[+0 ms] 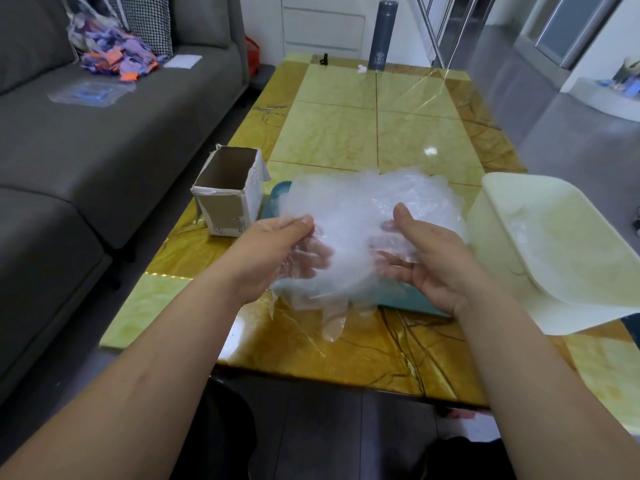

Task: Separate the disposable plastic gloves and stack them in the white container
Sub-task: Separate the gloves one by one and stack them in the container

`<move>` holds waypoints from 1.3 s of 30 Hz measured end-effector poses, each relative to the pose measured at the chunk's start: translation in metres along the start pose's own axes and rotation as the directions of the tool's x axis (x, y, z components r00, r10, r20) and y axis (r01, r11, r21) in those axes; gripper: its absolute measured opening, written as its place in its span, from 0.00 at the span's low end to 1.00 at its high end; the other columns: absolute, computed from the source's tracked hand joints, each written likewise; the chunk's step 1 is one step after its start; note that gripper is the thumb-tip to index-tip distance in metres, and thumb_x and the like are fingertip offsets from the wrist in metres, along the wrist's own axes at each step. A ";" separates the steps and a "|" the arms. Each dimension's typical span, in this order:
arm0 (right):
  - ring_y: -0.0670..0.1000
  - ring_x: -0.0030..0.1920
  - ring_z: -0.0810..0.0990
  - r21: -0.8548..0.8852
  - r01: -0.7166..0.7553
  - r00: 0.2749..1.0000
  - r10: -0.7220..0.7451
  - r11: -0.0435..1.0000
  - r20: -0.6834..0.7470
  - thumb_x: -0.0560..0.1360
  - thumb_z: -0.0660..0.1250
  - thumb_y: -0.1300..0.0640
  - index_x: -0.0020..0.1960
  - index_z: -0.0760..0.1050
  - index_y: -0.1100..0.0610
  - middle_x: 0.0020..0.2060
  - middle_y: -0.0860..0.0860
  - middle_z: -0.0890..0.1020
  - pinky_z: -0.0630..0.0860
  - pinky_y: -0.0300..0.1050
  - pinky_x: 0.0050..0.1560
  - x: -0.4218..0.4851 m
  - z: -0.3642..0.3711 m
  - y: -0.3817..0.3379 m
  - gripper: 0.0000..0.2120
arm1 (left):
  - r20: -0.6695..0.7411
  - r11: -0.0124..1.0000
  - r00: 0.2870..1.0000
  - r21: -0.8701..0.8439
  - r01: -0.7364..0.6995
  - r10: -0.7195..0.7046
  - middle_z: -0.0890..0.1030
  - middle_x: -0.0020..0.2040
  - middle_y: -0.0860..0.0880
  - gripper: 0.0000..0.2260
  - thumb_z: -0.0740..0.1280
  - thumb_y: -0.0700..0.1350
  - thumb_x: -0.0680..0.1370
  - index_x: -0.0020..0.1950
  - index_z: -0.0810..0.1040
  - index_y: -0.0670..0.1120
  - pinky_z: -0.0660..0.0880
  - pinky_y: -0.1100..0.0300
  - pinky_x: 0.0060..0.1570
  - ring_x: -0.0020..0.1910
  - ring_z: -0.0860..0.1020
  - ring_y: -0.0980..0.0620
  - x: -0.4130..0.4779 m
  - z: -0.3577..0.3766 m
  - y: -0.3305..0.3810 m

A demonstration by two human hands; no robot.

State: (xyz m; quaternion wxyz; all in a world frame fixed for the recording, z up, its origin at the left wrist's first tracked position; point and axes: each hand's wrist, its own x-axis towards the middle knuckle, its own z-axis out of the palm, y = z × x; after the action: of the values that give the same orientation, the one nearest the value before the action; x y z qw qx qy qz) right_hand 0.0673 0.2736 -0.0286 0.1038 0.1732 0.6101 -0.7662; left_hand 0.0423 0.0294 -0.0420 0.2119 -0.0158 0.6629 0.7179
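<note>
Far left of the glove bundle: grey sofa with purple and orange scraps heaped on the seat. Just left of the bundle: open cardboard box, upright on the table. Left hand grips the bundle's left edge, thumb on top, fingers curled beneath and visible through the film. The bundle is held above a teal tray, which shows at its left and under its near side. Its long axis runs left to right between the two hands, a crumpled clear mass. One glove's fingers hang from the underside and point to the table's near edge. Right hand holds the right edge, palm turned inward, fingers under the plastic, thumb raised against it. Right of the bundle: white container, open-topped, at the table's right side; faint clear film inside. Table top is glossy yellow-green marble pattern with brown veining. Beyond the bundle, at the far end: a dark flask, upright. Grey tiled floor to the right.
</note>
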 end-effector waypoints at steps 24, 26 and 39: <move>0.55 0.30 0.83 -0.176 0.105 0.980 -0.132 0.979 -0.149 0.76 0.73 0.63 0.54 0.79 0.61 0.38 0.59 0.80 0.81 0.48 0.31 -0.013 -0.041 -0.073 0.07 | 0.015 0.996 0.999 -0.078 0.032 -0.031 0.84 0.41 0.47 0.09 0.70 0.40 0.82 0.61 0.80 0.38 0.84 0.53 0.38 0.50 0.85 0.40 0.024 0.081 0.050; 0.52 0.25 0.79 -0.191 0.100 0.971 -0.137 0.977 -0.194 0.77 0.71 0.63 0.53 0.77 0.60 0.38 0.59 0.78 0.77 0.44 0.27 -0.013 -0.060 -0.087 0.07 | 0.042 0.998 0.998 -0.039 0.049 -0.047 0.85 0.35 0.49 0.03 0.68 0.38 0.83 0.56 0.79 0.41 0.83 0.55 0.34 0.46 0.87 0.41 0.030 0.113 0.062; 0.52 0.14 0.67 -0.505 -0.108 0.817 -0.213 0.857 -0.536 0.75 0.60 0.76 0.39 0.67 0.62 0.15 0.56 0.65 0.72 0.41 0.19 -0.033 -0.186 -0.119 0.12 | 0.103 0.976 0.990 0.207 0.071 -0.094 0.85 0.48 0.34 0.14 0.67 0.46 0.84 0.63 0.74 0.37 0.86 0.45 0.41 0.36 0.86 0.40 0.054 0.248 0.073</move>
State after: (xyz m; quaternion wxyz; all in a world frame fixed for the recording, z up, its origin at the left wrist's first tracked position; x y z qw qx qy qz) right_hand 0.0796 0.4806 0.0552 -0.0644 0.3440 0.7986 -0.4897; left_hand 0.0337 0.2800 0.0401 0.2791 0.0188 0.7184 0.6369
